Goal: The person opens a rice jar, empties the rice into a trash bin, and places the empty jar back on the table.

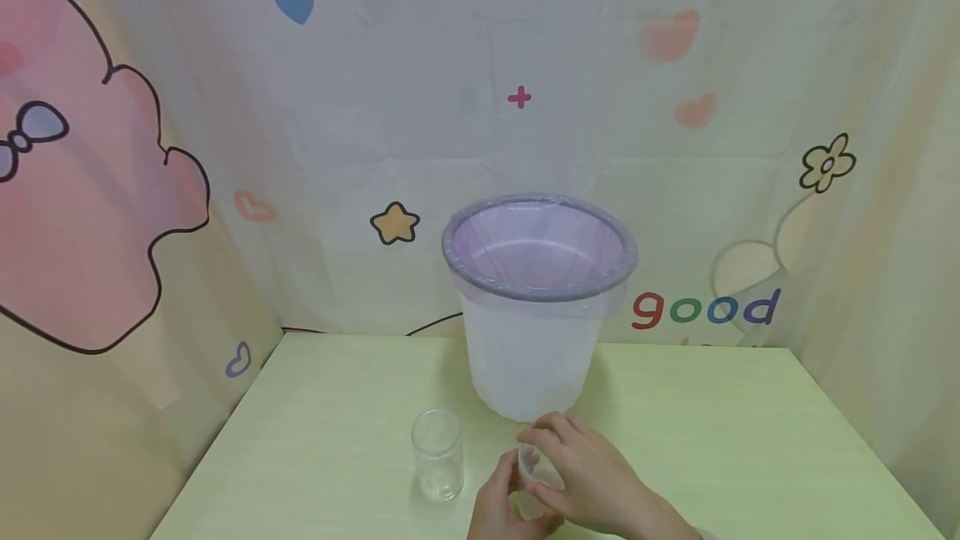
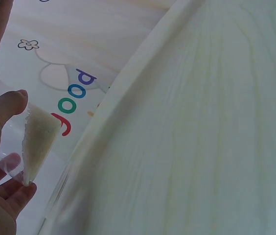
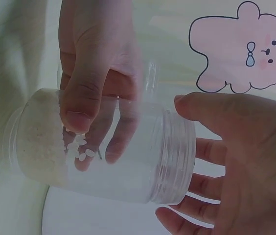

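My left hand [image 1: 501,502] grips a clear plastic jar [image 3: 140,176] around its body, thumb on one side and fingers on the other. White grains that look like rice [image 3: 40,142] lie in the jar's bottom, and a few loose ones cling higher up. At the jar's top is a clear ridged lid [image 3: 177,161]. My right hand [image 1: 596,473] curls over that end, its thumb and fingers around the rim. In the left wrist view the jar is cut off by the frame edge, with the rice [image 2: 40,134] showing below my thumb.
A clear drinking glass [image 1: 438,461] stands upright to the left of my hands. Behind them is a white bin [image 1: 532,348] with a grey rim and a thin liner. Printed curtains [image 1: 360,107] enclose the pale table [image 1: 720,423] at the back and sides.
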The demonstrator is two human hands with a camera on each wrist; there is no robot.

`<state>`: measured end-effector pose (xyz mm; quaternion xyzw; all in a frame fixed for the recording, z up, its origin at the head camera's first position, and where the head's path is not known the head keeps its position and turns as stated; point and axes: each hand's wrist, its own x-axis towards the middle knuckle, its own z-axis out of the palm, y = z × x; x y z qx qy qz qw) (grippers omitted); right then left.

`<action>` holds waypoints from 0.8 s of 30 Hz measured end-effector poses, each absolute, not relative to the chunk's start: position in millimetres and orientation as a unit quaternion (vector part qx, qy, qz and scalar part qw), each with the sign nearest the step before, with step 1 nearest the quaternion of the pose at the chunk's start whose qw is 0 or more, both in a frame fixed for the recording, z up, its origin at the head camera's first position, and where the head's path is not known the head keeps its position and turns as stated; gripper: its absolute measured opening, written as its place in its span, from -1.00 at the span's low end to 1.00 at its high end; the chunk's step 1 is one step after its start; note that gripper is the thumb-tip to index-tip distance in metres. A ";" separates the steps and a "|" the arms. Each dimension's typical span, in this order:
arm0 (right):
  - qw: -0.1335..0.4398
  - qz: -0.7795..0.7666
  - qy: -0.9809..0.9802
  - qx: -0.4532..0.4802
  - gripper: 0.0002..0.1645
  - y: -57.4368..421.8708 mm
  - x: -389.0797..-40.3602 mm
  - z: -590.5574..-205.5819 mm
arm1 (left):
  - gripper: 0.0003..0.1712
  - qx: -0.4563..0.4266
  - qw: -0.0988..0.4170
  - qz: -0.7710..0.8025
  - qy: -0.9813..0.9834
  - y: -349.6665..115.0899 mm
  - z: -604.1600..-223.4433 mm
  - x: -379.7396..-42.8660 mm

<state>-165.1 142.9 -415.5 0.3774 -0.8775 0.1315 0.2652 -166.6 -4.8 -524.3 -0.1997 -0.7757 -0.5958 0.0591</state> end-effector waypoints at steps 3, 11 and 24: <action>0.261 0.132 -0.876 0.385 -0.46 143.7 -164.4 -414.8 | -0.27 -0.194 0.053 -0.596 -0.777 -4.3 -524.3 -165.9; 0.242 0.129 -0.869 0.411 -0.44 145.4 -164.2 -413.8 | -0.28 -0.181 0.039 -0.593 -0.784 -4.2 -525.1 -163.8; 0.239 0.129 -0.879 0.393 -0.39 142.1 -161.0 -411.6 | -0.33 -0.191 0.049 -0.587 -0.785 -6.2 -526.9 -164.6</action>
